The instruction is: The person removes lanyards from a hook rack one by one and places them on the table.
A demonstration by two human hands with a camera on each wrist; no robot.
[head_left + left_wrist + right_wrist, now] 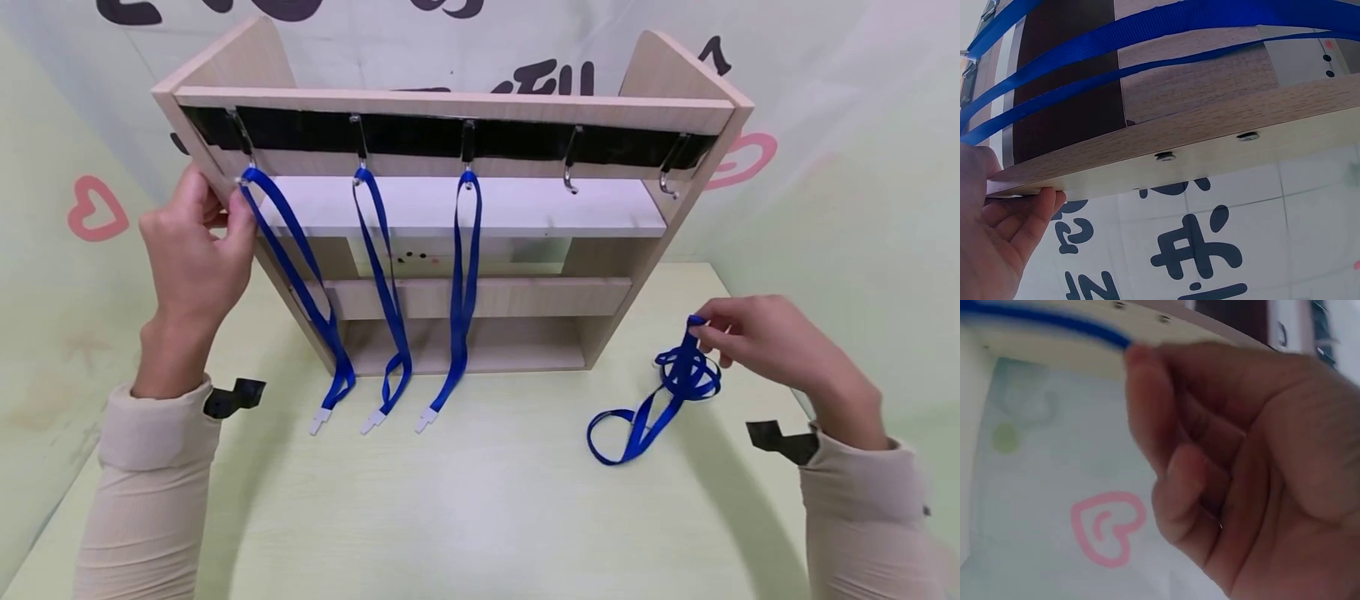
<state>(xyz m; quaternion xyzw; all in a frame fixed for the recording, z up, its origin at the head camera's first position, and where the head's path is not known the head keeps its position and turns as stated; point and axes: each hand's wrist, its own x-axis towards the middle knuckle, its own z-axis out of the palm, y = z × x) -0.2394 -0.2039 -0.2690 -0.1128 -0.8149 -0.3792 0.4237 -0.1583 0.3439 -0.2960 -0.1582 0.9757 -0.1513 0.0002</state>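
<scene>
My left hand (pixel 198 242) grips the left side panel of a small wooden shelf (pixel 450 102); in the left wrist view, fingertips (pixel 1044 209) lie against the panel's outer face. At the right, my right hand (pixel 780 342) pinches one end of a blue lanyard (pixel 684 375) between thumb and finger. The rest of that lanyard hangs in tangled loops toward the table. Three more blue lanyards hang from hooks: the left lanyard (pixel 300 271) beside my left hand, the middle lanyard (pixel 386 292) and the third lanyard (pixel 465 292), each with a white clip at its lower end.
Two hooks at the right, the fourth hook (pixel 572 167) and the end hook (pixel 667 171), carry no lanyard. The hooks sit along a black strip (pixel 517 137) on the shelf's front. Shelf and lanyards are on a pale table (pixel 465 500), before a wall sheet with lettering.
</scene>
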